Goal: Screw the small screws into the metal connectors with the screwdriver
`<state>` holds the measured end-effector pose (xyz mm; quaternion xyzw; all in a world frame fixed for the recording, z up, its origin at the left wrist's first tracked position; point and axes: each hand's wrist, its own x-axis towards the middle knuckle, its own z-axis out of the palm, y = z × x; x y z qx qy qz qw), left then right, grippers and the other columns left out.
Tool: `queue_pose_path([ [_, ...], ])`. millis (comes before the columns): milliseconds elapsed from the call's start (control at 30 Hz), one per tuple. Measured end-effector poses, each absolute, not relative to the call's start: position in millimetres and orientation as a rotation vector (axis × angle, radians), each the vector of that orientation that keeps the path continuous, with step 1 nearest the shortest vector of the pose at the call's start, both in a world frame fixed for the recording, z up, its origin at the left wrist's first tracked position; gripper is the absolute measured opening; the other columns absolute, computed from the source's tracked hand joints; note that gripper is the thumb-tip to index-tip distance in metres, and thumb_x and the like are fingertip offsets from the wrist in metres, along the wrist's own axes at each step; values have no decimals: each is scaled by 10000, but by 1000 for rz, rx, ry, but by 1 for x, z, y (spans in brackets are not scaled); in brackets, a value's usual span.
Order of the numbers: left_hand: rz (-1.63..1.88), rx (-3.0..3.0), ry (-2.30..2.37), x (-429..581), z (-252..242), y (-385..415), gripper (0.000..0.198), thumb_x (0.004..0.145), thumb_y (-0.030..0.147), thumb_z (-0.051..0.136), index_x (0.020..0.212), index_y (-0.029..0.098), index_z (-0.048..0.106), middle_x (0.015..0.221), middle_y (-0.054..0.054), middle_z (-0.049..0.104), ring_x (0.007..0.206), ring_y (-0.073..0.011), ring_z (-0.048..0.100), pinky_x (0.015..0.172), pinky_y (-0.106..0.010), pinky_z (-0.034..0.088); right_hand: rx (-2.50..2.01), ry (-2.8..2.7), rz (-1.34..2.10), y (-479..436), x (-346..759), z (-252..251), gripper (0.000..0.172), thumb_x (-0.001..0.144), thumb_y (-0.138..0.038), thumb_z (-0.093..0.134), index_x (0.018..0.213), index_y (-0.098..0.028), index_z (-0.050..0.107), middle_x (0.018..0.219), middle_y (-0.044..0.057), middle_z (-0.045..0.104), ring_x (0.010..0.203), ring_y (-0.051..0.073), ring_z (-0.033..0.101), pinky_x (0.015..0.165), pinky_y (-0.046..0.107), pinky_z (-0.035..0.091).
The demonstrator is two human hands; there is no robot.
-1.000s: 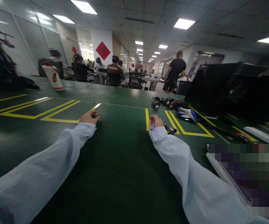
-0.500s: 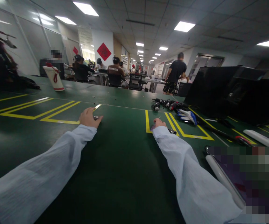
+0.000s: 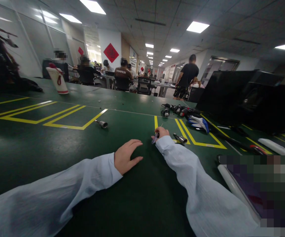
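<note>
A screwdriver (image 3: 154, 138) is grasped in the fingers of the right hand (image 3: 162, 132) over the bench (image 3: 142, 204), near one metal socket (image 3: 182, 139), while the left hand (image 3: 125, 157) is held with fingers parted and free, a second socket (image 3: 103, 124) being seen near yellow tape (image 3: 95, 118).

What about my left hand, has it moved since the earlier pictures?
Yes. Your left hand has moved right and nearer to you, away from the yellow tape beside the metal piece.
</note>
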<state>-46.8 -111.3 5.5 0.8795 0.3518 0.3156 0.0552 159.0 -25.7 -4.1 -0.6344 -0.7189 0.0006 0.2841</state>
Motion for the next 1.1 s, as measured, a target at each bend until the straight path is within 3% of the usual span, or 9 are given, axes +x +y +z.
queue_pose_path([
  [167, 961, 2647, 1178, -48, 5, -103, 562, 674, 262, 598, 1171, 101, 389, 1198, -145, 442, 1122, -256, 416, 946, -412, 373, -1513, -1947, 67, -39, 128, -13, 287, 539, -238, 681, 780, -192, 532, 763, 10, 584, 708, 163, 528, 669, 289, 396],
  [333, 855, 2615, 1128, -45, 1, -97, 709, 627, 300, 637, 1236, 144, 310, 1277, -144, 366, 1174, -275, 367, 965, -452, 351, -1225, -1920, 260, -50, 111, -23, 327, 493, -307, 691, 734, -181, 509, 652, -21, 535, 563, 125, 480, 561, 271, 410],
  [533, 823, 2561, 1074, -42, -3, -93, 772, 630, 264, 635, 1283, 162, 236, 1309, -138, 348, 1203, -261, 342, 994, -445, 318, -1155, -1743, 504, -61, 104, -27, 385, 482, -362, 687, 730, -193, 446, 630, -39, 498, 562, 123, 472, 529, 276, 433],
  [733, 764, 2593, 1054, -40, 4, -94, 789, 658, 236, 612, 1308, 183, 168, 1285, -138, 393, 1151, -263, 415, 952, -462, 355, -1073, -1647, 664, -68, 103, -23, 435, 473, -314, 709, 795, -198, 440, 710, -13, 500, 591, 123, 470, 564, 294, 437],
  [933, 694, 2723, 1026, -45, 5, -86, 662, 685, 192, 565, 1269, 146, 258, 1250, -146, 433, 1142, -253, 422, 954, -449, 354, -1121, -1645, 705, -70, 102, -23, 524, 400, -300, 760, 823, -192, 471, 730, -15, 501, 616, 120, 467, 587, 288, 436],
  [1100, 736, 2743, 1008, -47, 1, -83, 639, 684, 187, 559, 1255, 133, 278, 1236, -148, 444, 1143, -246, 418, 952, -441, 358, -1042, -1571, 862, -74, 101, -23, 502, 467, -362, 731, 864, -177, 487, 799, 14, 531, 645, 123, 502, 591, 278, 442],
])
